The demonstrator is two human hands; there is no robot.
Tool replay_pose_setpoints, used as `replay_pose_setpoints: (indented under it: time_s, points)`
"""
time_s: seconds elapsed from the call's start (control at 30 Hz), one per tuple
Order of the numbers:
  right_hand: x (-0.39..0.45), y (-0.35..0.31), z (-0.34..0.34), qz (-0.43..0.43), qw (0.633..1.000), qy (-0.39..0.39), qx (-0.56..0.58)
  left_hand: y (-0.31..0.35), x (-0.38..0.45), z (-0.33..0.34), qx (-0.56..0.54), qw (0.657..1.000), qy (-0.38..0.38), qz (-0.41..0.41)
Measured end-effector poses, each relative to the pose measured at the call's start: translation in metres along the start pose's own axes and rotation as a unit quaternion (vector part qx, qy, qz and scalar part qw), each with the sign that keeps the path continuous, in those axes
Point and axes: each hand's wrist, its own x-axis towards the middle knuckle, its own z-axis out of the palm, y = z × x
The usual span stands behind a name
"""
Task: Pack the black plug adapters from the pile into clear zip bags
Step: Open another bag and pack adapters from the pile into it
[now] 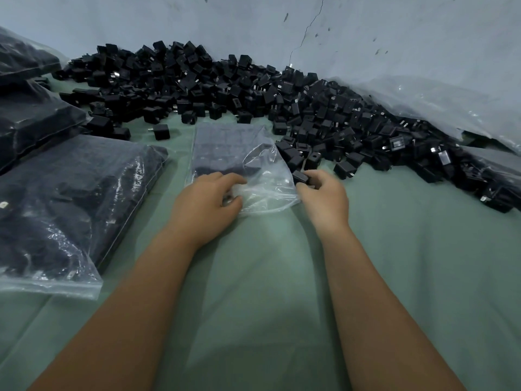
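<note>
Step in hand, as judged: loading one more adapter into the partly filled bag (236, 153).

Hold the bag mouth open with your left hand (210, 200). Its fingers are curled onto the near, empty end of the bag, gathering the film; whether they separate both layers cannot be told here. Keep that end lifted so the opening faces your right hand (324, 196).

Your right hand pinches one adapter (300, 177) between thumb and fingertips, just beside the bag's right edge and touching or almost touching the film. Turn the adapter so its prongs trail, then slide it in flat against the adapters already inside. Those fill the far half of the bag in rows; the near half is bare film.

Do not drag the film over the prongs: it may snag or tear.

The pile (253, 88) lies beyond the bag and sweeps round to its right, close to your right hand. Filled bags (70, 198) lie on the left, on the green cloth (253, 277).
</note>
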Motion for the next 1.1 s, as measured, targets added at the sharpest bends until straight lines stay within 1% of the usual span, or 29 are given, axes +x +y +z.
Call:
replay_pose_setpoints:
  time_s: [0.07,0.1,0.17,0.23,0.3,0.37,0.43,0.5,0.53,0.57,0.6,0.67,0.7,0.77,0.8,0.83,0.87,0.9,0.93,0.97,1.0,1.03,1.1]
  points:
    - [0.0,0.0,-0.001,0.008,0.999,0.017,0.033,0.005,-0.002,0.0,0.015,1.0,0.017,0.015]
    - [0.0,0.0,-0.003,0.015,0.997,0.025,0.067,0.009,-0.003,0.001,0.02,0.999,0.036,0.025]
    - [-0.001,0.0,-0.007,0.026,0.985,0.047,0.166,0.02,-0.002,0.003,0.028,0.996,0.067,0.048]
    - [-0.001,-0.001,-0.012,0.039,0.965,0.077,0.247,0.032,0.002,0.008,0.049,0.994,0.071,0.071]
    - [-0.003,-0.002,-0.014,0.05,0.95,0.098,0.292,0.044,0.007,0.016,0.068,0.995,0.038,0.069]
    - [-0.003,-0.003,-0.015,0.05,0.943,0.103,0.312,0.051,0.009,0.029,0.105,0.993,-0.027,0.052]
    - [-0.004,-0.005,-0.014,0.048,0.937,0.102,0.331,0.051,0.009,0.04,0.137,0.985,-0.085,0.055]
    - [-0.003,-0.006,-0.014,0.049,0.933,0.102,0.342,0.05,0.008,0.042,0.121,0.985,-0.114,0.055]
    - [-0.003,-0.006,-0.014,0.047,0.933,0.103,0.342,0.049,0.007,0.041,0.108,0.986,-0.112,0.055]
    - [-0.003,-0.006,-0.014,0.045,0.934,0.103,0.34,0.049,0.006,0.04,0.102,0.988,-0.098,0.058]
    - [-0.003,-0.006,-0.015,0.042,0.934,0.103,0.34,0.049,0.005,0.038,0.103,0.99,-0.067,0.062]
    - [-0.005,-0.008,-0.015,0.042,0.932,0.098,0.347,0.048,0.003,0.032,0.097,0.993,0.027,0.058]
    - [-0.006,-0.009,-0.014,0.043,0.929,0.095,0.356,0.046,0.003,0.028,0.083,0.993,0.065,0.043]
    - [-0.012,-0.015,-0.013,0.028,0.922,0.104,0.371,0.041,0.003,0.022,0.039,0.993,0.107,0.003]
    - [-0.017,-0.018,-0.012,-0.008,0.926,0.126,0.356,0.038,0.004,0.019,0.02,0.993,0.12,-0.013]
    - [-0.024,-0.021,-0.012,-0.074,0.937,0.155,0.304,0.035,0.005,0.018,0.003,0.991,0.132,-0.023]
    - [-0.031,-0.024,-0.011,-0.164,0.945,0.17,0.228,0.034,0.005,0.016,-0.014,0.989,0.144,-0.028]
    - [-0.038,-0.026,-0.009,-0.257,0.942,0.156,0.146,0.034,0.005,0.015,-0.031,0.987,0.157,-0.028]
    - [-0.044,-0.028,-0.004,-0.335,0.932,0.117,0.068,0.034,0.005,0.015,-0.047,0.985,0.167,-0.024]
    - [-0.05,-0.029,0.001,-0.391,0.917,0.075,-0.006,0.035,0.005,0.015,-0.062,0.983,0.173,-0.02]
    - [-0.052,-0.029,0.005,-0.421,0.903,0.051,-0.07,0.035,0.004,0.016,-0.074,0.982,0.174,-0.02]
    - [-0.053,-0.03,0.007,-0.428,0.894,0.051,-0.123,0.035,0.004,0.016,-0.082,0.981,0.174,-0.022]
    - [-0.051,-0.029,0.006,-0.409,0.888,0.077,-0.195,0.035,0.004,0.017,-0.092,0.978,0.184,-0.03]
